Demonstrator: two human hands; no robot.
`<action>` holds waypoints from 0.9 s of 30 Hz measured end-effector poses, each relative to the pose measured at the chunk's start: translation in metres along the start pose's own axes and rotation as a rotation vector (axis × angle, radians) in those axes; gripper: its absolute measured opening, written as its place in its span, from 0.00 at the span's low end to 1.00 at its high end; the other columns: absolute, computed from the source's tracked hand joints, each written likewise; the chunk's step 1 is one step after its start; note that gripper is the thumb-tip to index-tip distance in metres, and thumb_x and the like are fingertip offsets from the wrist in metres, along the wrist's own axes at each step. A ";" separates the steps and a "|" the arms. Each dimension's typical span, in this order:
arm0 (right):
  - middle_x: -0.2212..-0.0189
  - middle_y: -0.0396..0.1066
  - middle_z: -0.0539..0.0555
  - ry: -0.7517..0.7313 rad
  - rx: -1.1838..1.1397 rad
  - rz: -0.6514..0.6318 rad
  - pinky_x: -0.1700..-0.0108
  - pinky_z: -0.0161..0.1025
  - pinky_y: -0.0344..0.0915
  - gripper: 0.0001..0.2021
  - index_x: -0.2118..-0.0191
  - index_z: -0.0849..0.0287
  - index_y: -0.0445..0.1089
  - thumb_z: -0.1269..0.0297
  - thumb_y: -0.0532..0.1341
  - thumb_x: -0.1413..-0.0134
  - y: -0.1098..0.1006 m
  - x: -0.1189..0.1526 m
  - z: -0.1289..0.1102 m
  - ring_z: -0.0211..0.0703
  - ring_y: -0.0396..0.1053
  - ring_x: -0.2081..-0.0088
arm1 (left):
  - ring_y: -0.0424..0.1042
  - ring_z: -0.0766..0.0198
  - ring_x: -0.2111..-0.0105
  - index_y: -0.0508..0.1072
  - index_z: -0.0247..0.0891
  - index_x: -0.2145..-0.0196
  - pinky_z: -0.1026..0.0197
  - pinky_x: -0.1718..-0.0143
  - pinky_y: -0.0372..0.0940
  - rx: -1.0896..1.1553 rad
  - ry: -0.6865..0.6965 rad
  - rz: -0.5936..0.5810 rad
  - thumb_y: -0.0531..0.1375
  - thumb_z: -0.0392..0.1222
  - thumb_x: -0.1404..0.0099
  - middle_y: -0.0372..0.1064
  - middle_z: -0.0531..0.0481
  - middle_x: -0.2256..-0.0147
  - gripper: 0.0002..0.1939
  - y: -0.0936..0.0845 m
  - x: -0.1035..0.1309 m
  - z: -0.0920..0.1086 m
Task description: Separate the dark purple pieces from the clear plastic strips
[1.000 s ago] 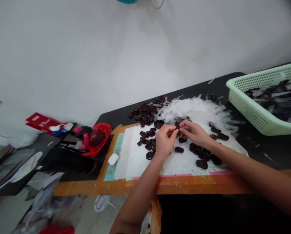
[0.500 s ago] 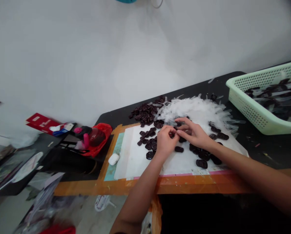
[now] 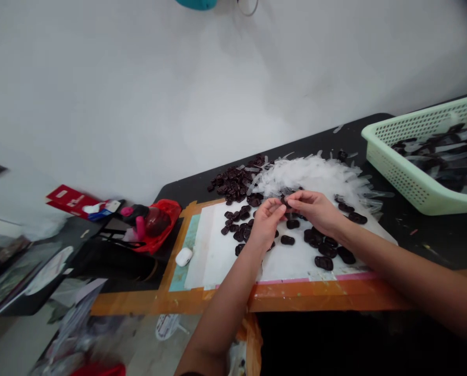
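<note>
My left hand point(image 3: 268, 222) and my right hand point(image 3: 315, 210) meet fingertip to fingertip above the white sheet point(image 3: 221, 266). Between the fingertips of my right hand a small dark, glossy piece point(image 3: 285, 200) shows in part. The fingers of my left hand are pinched close beside it; what they grip is too small to make out. Glossy dark oval pieces point(image 3: 323, 262) lie on the sheet around both hands. Beyond the fingers spreads a heap of thin, translucent white strips point(image 3: 307, 175). Left of that is a pile of smaller dark pieces point(image 3: 233, 183).
A pale green basket point(image 3: 409, 180) at the right holds dark pieces and clear strips. At the left are a white case point(image 3: 184, 257), a red bag point(image 3: 171, 214) with items inside, and a black cylinder point(image 3: 119, 258). Orange tape point(image 3: 307, 297) lines the table's front edge.
My hands have drawn slightly apart at the wrists and the right fingers have straightened. The view has shifted a little. The pieces on the sheet look unmoved.
</note>
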State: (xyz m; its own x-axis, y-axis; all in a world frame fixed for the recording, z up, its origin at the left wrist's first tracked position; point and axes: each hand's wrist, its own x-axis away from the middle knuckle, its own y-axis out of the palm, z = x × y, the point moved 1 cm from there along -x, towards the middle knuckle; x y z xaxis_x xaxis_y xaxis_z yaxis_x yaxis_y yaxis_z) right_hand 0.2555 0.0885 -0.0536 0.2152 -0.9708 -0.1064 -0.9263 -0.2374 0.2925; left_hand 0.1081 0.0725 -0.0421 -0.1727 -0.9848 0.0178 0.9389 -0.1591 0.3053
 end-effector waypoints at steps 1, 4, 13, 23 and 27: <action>0.69 0.73 0.51 0.040 -0.049 -0.001 0.62 0.37 0.67 0.11 0.68 0.55 0.74 0.56 0.70 0.57 0.001 0.000 0.001 0.38 0.69 0.68 | 0.66 0.70 0.71 0.66 0.38 0.68 0.67 0.68 0.59 0.041 -0.015 -0.005 0.68 0.46 0.50 0.67 0.55 0.72 0.17 0.000 -0.001 -0.001; 0.69 0.73 0.51 0.110 -0.148 0.003 0.64 0.36 0.66 0.11 0.69 0.57 0.74 0.58 0.71 0.60 0.004 0.002 0.000 0.37 0.68 0.69 | 0.63 0.73 0.75 0.66 0.37 0.70 0.67 0.70 0.58 0.119 -0.015 0.007 0.70 0.43 0.52 0.65 0.57 0.74 0.18 0.002 -0.002 -0.002; 0.83 0.60 0.45 0.216 -0.378 -0.177 0.73 0.31 0.60 0.11 0.70 0.59 0.69 0.58 0.67 0.52 0.003 0.006 -0.014 0.30 0.57 0.80 | 0.65 0.73 0.71 0.69 0.36 0.67 0.67 0.65 0.60 0.063 0.052 -0.027 0.71 0.40 0.51 0.67 0.56 0.71 0.17 -0.002 -0.002 -0.004; 0.82 0.68 0.49 0.285 -0.177 -0.013 0.80 0.28 0.59 0.13 0.78 0.62 0.66 0.62 0.70 0.58 0.003 0.003 -0.009 0.29 0.60 0.83 | 0.69 0.70 0.66 0.72 0.37 0.64 0.65 0.60 0.64 -0.073 0.167 -0.004 0.69 0.39 0.49 0.71 0.52 0.66 0.14 -0.005 -0.002 -0.005; 0.83 0.67 0.49 0.299 -0.211 -0.024 0.81 0.27 0.58 0.11 0.78 0.62 0.66 0.64 0.68 0.58 0.003 0.003 -0.010 0.29 0.60 0.84 | 0.70 0.68 0.64 0.72 0.37 0.65 0.64 0.58 0.64 -0.146 0.202 0.010 0.70 0.39 0.50 0.72 0.51 0.64 0.14 -0.004 -0.001 -0.003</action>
State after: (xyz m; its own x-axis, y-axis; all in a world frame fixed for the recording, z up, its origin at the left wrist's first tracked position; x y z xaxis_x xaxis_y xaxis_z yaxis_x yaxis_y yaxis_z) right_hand 0.2563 0.0842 -0.0435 0.3457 -0.9251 0.1574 -0.8424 -0.2320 0.4863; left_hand 0.1058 0.0736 -0.0460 -0.1135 -0.9780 -0.1751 0.9759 -0.1428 0.1649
